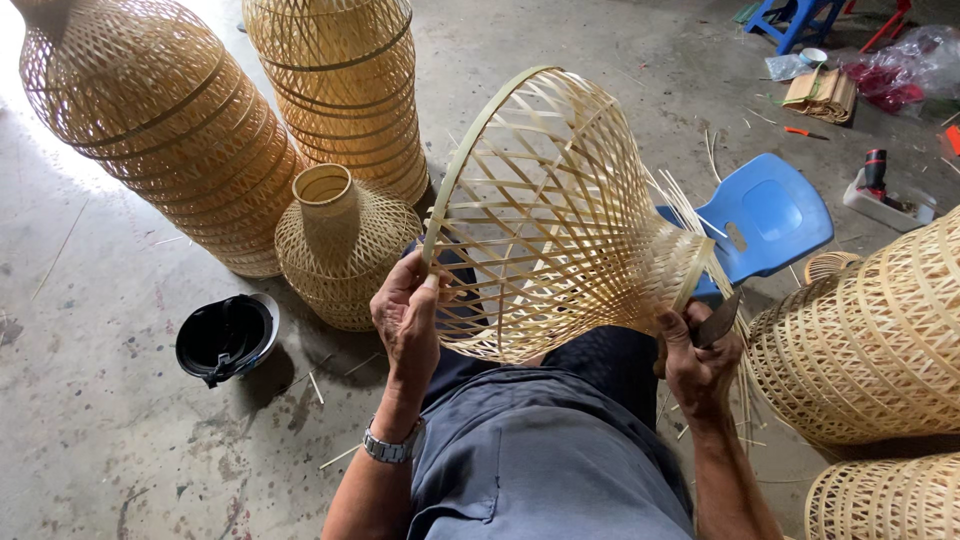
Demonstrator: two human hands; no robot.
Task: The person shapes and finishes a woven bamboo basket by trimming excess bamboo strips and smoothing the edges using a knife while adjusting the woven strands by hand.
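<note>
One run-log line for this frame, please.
left hand: holds woven bamboo shade at rim | right hand: grips knife at shade's neck | shade on lap

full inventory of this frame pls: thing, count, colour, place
woven bamboo shade: 1, pale straw, centre, on the lap
knife: 1, dark blade, at the shade's narrow neck
stacked woven shades: 2 stacks, tan, top left
small necked shade: 1, tan, on the floor left of centre
more woven shades: at least 2, tan, right edge
helmet: 1, black, upside down, floor left
plastic chair: 1, blue, right of centre
blue stool: 1, top right
bamboo slivers: several, pale, scattered on the floor
wristwatch: 1, silver, left wrist
left hand: grip on the shade's rim
right hand: grip on the knife
</note>
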